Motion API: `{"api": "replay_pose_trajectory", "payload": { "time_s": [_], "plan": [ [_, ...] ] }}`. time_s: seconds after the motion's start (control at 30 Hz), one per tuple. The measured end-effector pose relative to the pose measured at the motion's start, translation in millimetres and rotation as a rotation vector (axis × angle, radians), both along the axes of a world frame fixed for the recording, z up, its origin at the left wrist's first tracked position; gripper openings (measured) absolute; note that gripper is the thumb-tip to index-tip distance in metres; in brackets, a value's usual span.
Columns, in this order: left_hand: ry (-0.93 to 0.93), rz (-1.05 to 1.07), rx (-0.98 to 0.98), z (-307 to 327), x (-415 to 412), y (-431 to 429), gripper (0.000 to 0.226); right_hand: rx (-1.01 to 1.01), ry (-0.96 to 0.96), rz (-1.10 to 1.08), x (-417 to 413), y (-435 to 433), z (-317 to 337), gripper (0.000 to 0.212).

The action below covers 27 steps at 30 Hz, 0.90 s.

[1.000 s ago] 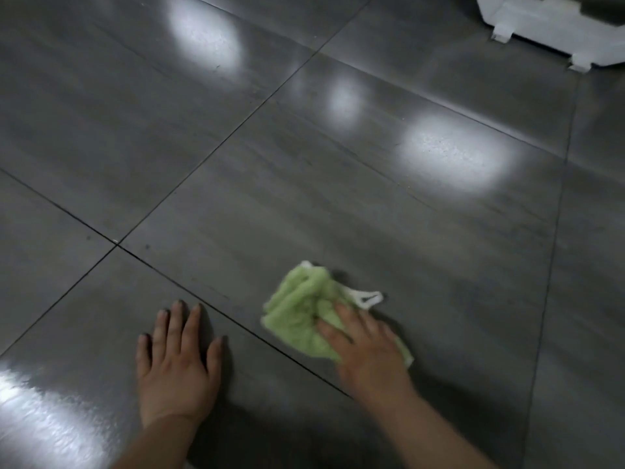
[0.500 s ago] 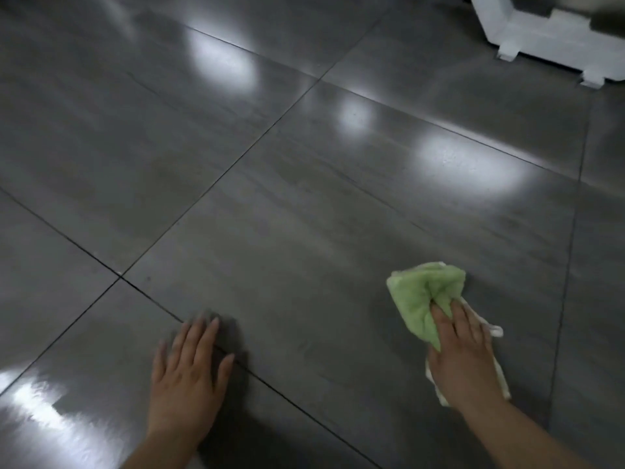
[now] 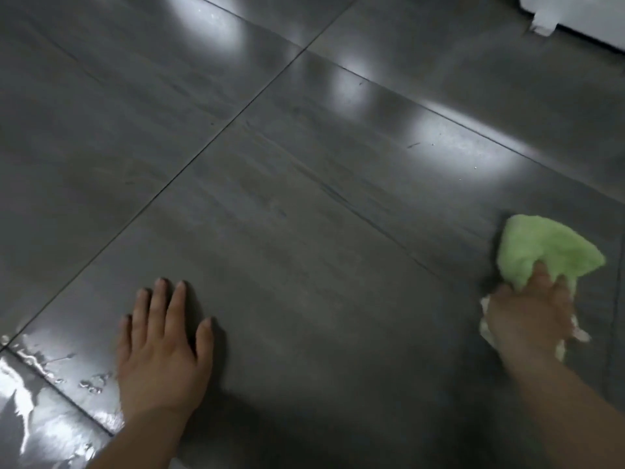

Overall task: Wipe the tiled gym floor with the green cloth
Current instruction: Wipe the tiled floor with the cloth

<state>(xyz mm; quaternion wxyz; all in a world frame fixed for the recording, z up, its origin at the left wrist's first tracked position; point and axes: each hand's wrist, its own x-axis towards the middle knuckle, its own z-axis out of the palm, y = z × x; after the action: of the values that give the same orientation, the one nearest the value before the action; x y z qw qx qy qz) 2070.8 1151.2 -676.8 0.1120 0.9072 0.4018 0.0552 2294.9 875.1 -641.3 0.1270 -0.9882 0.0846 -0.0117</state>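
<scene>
Our right hand [image 3: 531, 319], clutching the crumpled green terry cloth [image 3: 544, 252], has swept far from our spread left hand [image 3: 162, 353]; stroke likely ending.

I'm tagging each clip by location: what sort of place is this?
An indoor hard-floored room, probably commercial; nothing here confirms a gym. It shows large glossy grey floor tiles with thin grout lines and a green cloth pressed on them, ceiling-light reflections, and a white footed base at top right.

The left grip [image 3: 162, 350] and right grip [image 3: 531, 319] are bare, with short nails and bare forearms
</scene>
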Motion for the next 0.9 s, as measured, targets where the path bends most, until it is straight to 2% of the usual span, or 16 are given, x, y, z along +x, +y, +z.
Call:
{"api": "replay_pose_trajectory", "payload": {
  "time_s": [0.07,0.1,0.17,0.23,0.33,0.4,0.47,0.57,0.63,0.67,0.77,0.9],
  "plan": [
    [0.015,-0.031,0.016,-0.6,1.3,1.1,0.066,0.042,0.05,0.006,10.3,61.4,-4.0,0.059],
    [0.014,-0.039,0.014,-1.3,1.4,2.0,0.068,0.074,0.069,0.082,10.8,97.4,-7.5,0.059],
    [0.005,-0.037,0.002,-3.3,0.5,2.2,0.077,0.122,0.001,0.336,-4.4,167.2,-16.4,0.063],
    [-0.011,-0.037,-0.014,-3.4,1.3,1.6,0.08,0.118,-0.138,0.592,-25.2,213.1,-14.1,0.055],
    [-0.015,-0.047,-0.002,-4.7,3.5,0.6,0.081,0.096,-0.029,0.964,-10.3,210.0,-9.8,0.049],
    [-0.015,-0.04,0.002,-3.7,3.7,0.9,0.082,0.106,-0.057,0.936,24.8,172.3,-14.2,0.052],
    [-0.019,-0.035,-0.009,-2.8,4.1,1.4,0.082,0.131,-0.057,0.695,63.8,120.7,-12.7,0.058],
    [-0.032,-0.038,-0.037,1.0,4.9,3.0,0.079,0.034,-0.015,0.278,102.0,58.0,5.7,0.074],
    [-0.032,-0.044,-0.047,1.0,5.2,3.2,0.075,0.06,0.002,0.036,121.6,52.5,12.0,0.071],
    [-0.032,-0.047,-0.05,0.5,5.2,4.5,0.072,0.087,0.019,-0.019,128.6,65.2,9.4,0.065],
    [-0.004,-0.056,-0.063,-0.9,3.6,7.8,0.066,0.108,0.035,0.137,133.8,135.6,-6.0,0.068],
    [0.04,-0.054,-0.077,-1.9,1.3,7.9,0.065,0.116,0.079,0.643,66.6,271.7,-8.4,0.054]
  ]
}}
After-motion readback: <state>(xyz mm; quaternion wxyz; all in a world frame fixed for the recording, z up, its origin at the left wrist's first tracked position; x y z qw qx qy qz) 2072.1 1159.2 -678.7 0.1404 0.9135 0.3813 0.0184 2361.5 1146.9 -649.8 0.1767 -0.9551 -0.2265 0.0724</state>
